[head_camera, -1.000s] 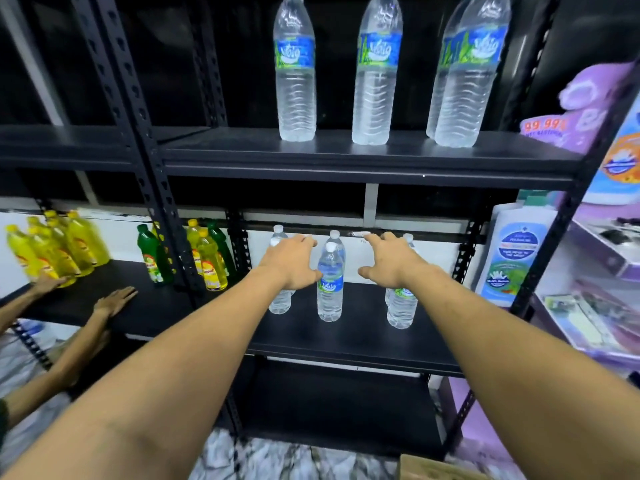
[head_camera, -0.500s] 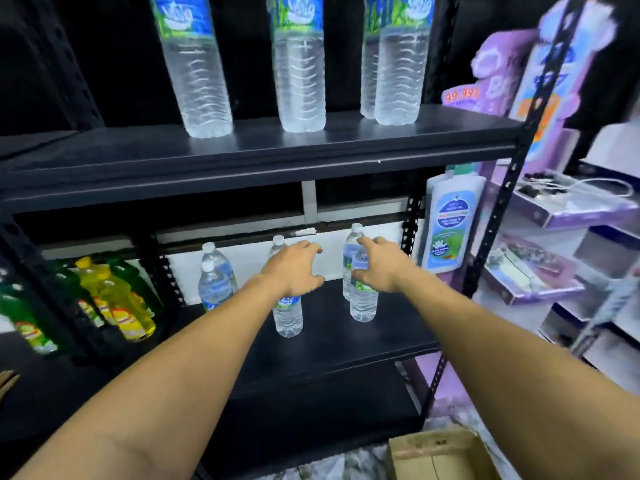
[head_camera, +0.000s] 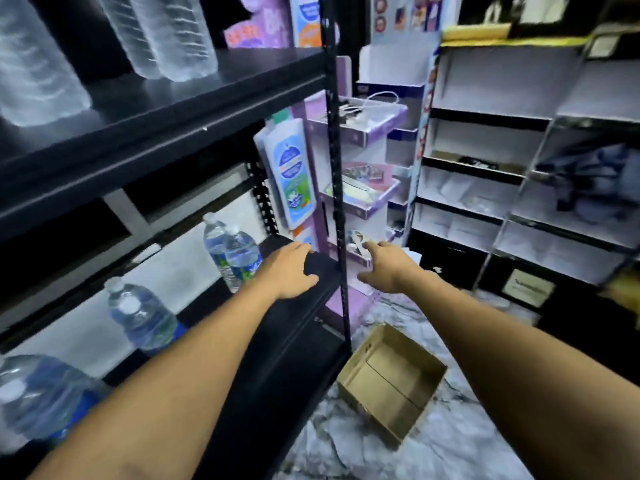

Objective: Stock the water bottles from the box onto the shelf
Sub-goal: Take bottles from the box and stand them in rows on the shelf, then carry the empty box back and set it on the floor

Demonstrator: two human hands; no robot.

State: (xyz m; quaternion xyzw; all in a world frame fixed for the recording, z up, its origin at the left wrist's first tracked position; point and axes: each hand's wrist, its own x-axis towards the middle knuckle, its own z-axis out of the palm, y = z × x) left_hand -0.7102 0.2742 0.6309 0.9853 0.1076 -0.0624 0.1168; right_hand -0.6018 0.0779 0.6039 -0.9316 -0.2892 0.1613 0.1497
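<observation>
Black shelf (head_camera: 294, 327) carries small water bottles (head_camera: 239, 254) along its back; both hands, left hand (head_camera: 291, 271) and right hand (head_camera: 388, 268), are bare and holding nothing. Cardboard box (head_camera: 391, 382) on the floor looks empty, so check inside before reaching down.

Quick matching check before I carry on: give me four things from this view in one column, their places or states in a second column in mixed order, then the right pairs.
Things:
1. cardboard box
2. left hand
3. right hand
4. large water bottles

Places or states:
A. standing on the upper black shelf
B. on the marble floor, open, with no bottles showing inside
C. empty, over the lower shelf's right end
D. empty, held out past the shelf's upright post

Pairs: 1-B, 2-C, 3-D, 4-A
</observation>
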